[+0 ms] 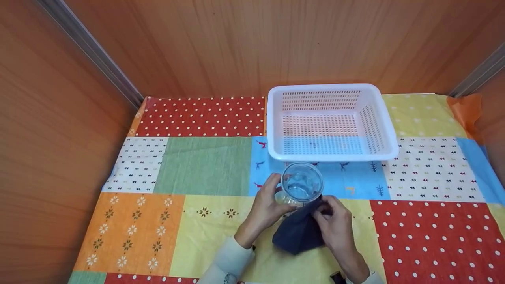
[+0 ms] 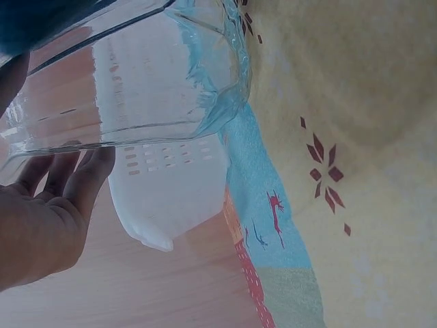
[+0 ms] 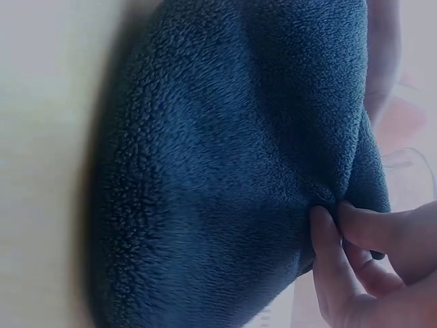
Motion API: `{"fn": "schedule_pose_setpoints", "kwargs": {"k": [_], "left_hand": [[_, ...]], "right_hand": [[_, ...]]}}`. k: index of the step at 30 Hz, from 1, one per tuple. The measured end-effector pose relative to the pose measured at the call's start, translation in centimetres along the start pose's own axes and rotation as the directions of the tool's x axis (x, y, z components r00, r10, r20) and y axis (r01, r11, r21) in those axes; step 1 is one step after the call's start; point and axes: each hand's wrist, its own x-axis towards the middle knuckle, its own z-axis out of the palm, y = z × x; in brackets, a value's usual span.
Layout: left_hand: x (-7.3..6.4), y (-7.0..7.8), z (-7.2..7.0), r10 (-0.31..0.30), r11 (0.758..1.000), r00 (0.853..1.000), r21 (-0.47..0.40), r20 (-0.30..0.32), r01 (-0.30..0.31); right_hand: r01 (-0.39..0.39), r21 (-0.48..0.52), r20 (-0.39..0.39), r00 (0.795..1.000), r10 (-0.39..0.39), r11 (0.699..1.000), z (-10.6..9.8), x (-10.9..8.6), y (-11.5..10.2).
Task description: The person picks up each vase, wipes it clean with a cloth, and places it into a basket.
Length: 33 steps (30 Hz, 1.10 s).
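Note:
A clear glass jar [image 1: 303, 182] stands upright in front of the basket, its round mouth facing up. My left hand [image 1: 265, 207] grips it around its left side; in the left wrist view the fingers of that left hand [image 2: 58, 205] lie against the glass wall [image 2: 150, 102]. A dark blue-grey fluffy cloth [image 1: 298, 232] hangs against the near right side of the jar. My right hand [image 1: 335, 225] pinches this cloth near the jar's rim. Close up in the right wrist view, thumb and fingers [image 3: 372, 239] pinch a fold of the cloth [image 3: 225, 157].
Behind the jar sits a white perforated plastic basket [image 1: 333, 156]. A patchwork-patterned tablecloth [image 1: 205, 165] covers the table. Wood-grain panels [image 1: 221, 47] enclose the back and both sides. An orange flap of cloth [image 1: 466, 114] is bunched at the far right corner.

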Motion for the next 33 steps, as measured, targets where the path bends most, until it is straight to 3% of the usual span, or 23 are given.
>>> {"fn": "schedule_pose_setpoints", "kwargs": {"k": [11,17,22,33], "left_hand": [[-0.1,0.0,0.0,-0.008,1.0,1.0,-0.009,-0.003,0.008],[0.0,0.2,0.0,-0.015,1.0,1.0,-0.003,-0.001,0.015],[0.0,0.2,-0.1,-0.008,1.0,1.0,0.008,0.003,0.007],[0.1,-0.1,-0.1,0.02,1.0,1.0,0.014,-0.001,-0.02]], "right_hand": [[0.02,-0.117,0.092,0.996,-0.009,0.993,0.4,0.0,2.8],[0.013,-0.106,0.113,0.994,-0.001,0.994,0.3,0.0,3.0],[-0.034,-0.059,0.089,0.995,0.039,0.998,0.2,-0.1,2.2],[0.03,0.108,-0.031,0.999,-0.027,0.994,-0.7,0.2,-2.0]]}}
